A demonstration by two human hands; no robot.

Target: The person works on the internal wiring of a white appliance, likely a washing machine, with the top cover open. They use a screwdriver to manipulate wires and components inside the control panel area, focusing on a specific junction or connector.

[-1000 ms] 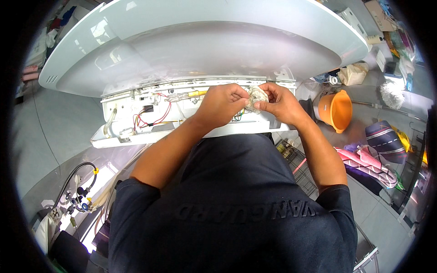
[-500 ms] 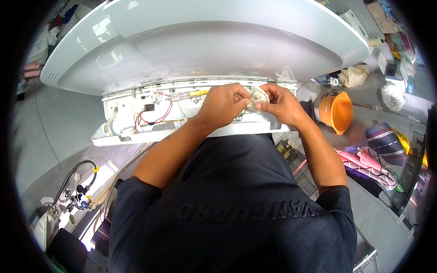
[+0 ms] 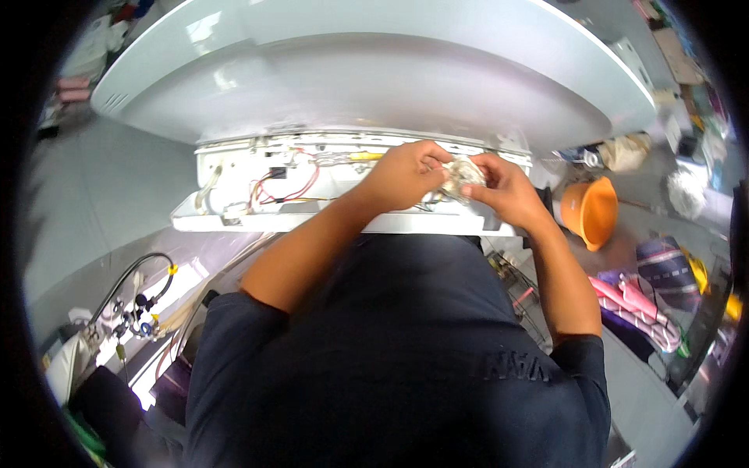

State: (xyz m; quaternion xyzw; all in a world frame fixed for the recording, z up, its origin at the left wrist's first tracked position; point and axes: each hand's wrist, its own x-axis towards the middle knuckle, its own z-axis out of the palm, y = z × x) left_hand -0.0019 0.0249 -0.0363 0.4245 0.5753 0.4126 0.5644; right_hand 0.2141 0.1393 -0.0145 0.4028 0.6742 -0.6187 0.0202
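Both hands are at a small pale, crumpled bundle, possibly plastic or tape, over a white appliance housing. My left hand has curled fingers pinched on the bundle's left edge. My right hand grips its right side, thumb across the front. Red and other thin wires run inside the housing, with a yellow cylindrical part behind my left hand and a pale hose at the left end. A glossy white curved cover stands behind. The picture is slightly blurred.
Hoses with a valve set lie at lower left. On the right are an orange bucket, a fluffy white duster, folded pink cloths and a dark striped item. A wire rack is partly hidden below the housing.
The view has shifted a little, so the housing and cover appear further right. My hands have moved right with them, still pinching the bundle. The picture is blurrier now.
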